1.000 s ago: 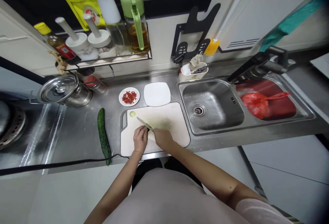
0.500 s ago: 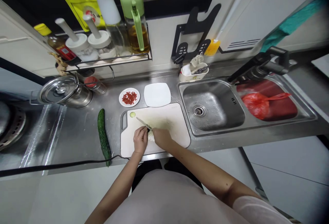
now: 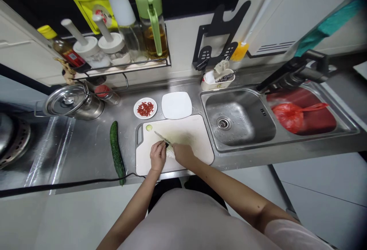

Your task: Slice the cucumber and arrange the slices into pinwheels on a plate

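Note:
On the white cutting board [image 3: 200, 135], my right hand [image 3: 184, 155] is closed around a knife [image 3: 161, 137]. Its blade points up and to the left, beside my left fingers. My left hand [image 3: 158, 156] pinches a small dark green piece [image 3: 167, 144], apparently cucumber, right against the blade; most of it is covered by my fingers. Pale cut bits [image 3: 170, 151] lie between the two hands. A round, light green cucumber end [image 3: 148, 127] rests at the board's upper left corner. One whole cucumber [image 3: 116, 150] lies on the counter left of the board.
Behind the board stand a small plate of red pieces [image 3: 145, 108] and a white square plate [image 3: 176, 105]. To the right is a sink [image 3: 241, 120], with a red bag [image 3: 288, 117] in the second basin. A lidded pot [image 3: 86, 106] and black cable [image 3: 86, 183] are at left.
The view has shifted very slightly. The knife blade has slid a little back toward my right hand; both hands keep their places on the board.

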Available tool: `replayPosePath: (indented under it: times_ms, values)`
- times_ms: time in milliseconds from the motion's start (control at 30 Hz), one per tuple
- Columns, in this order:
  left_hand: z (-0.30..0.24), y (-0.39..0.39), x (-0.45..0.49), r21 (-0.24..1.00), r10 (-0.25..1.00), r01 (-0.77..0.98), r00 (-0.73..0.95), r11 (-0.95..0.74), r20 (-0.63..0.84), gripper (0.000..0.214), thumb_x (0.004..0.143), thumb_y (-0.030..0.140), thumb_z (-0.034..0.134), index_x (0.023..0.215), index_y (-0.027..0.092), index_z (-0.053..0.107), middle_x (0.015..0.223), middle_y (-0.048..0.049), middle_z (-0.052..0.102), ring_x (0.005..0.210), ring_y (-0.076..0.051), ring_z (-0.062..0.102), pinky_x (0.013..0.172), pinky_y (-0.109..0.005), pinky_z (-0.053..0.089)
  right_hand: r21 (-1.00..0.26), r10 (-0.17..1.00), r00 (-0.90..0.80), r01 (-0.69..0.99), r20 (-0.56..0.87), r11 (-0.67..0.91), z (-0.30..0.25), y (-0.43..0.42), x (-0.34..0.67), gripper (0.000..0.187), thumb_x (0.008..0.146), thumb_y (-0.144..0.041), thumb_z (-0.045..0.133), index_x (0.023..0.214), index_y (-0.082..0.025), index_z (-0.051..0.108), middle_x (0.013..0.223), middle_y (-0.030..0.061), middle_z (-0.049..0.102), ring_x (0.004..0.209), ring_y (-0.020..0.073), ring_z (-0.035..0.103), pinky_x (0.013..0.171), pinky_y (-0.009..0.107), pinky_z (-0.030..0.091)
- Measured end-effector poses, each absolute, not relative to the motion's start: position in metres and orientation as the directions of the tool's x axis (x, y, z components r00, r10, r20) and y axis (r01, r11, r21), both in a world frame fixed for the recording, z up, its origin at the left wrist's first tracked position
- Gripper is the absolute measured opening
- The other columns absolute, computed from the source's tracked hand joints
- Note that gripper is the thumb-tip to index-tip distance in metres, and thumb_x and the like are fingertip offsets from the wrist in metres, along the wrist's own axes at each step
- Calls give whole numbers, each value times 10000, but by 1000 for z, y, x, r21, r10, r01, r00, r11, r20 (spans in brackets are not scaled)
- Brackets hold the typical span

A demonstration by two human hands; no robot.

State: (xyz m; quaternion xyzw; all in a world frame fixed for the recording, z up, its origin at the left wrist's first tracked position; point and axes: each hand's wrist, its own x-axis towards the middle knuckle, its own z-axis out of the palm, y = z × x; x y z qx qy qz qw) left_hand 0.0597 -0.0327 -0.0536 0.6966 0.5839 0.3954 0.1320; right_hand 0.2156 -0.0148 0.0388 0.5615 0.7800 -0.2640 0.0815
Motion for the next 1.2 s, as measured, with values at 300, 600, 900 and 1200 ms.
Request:
replayPosePath:
  times_ms: [300,600,900,1200]
  values:
    - [-51,-32,60,659,917,695,3,-289,399,219,909,216,507,1029,196,690,1018,-90,682,987,-188,614,876,-355,513,-323,837,-351,920,-420,224,32,-14,216,278,896,-108,382,1030,-120,625,867,127,697,851,232,668,691,296,466]
    - [-51,-33,60,658,921,698,6,-282,389,226,919,230,495,1033,191,686,1009,-88,684,996,-188,617,880,-358,515,-333,843,-347,918,-410,215,25,-9,213,265,881,-99,403,1010,-115,634,861,143,695,844,246,668,697,303,467]
    - [-46,-33,60,714,950,664,-17,-222,312,265,938,299,449,1061,198,661,1008,-87,671,1006,-192,610,912,-368,500,-280,840,-300,942,-452,185,36,-5,222,281,920,-187,398,1074,-132,627,930,145,693,898,238,658,737,308,460]
    - [-5,-32,58,806,910,591,-347,22,229,398,938,400,415,1261,188,510,1205,-126,577,1085,-204,561,900,-346,479,-52,922,-208,978,-326,203,53,-26,265,392,941,-133,356,1285,-218,523,938,115,671,869,205,623,754,314,380]
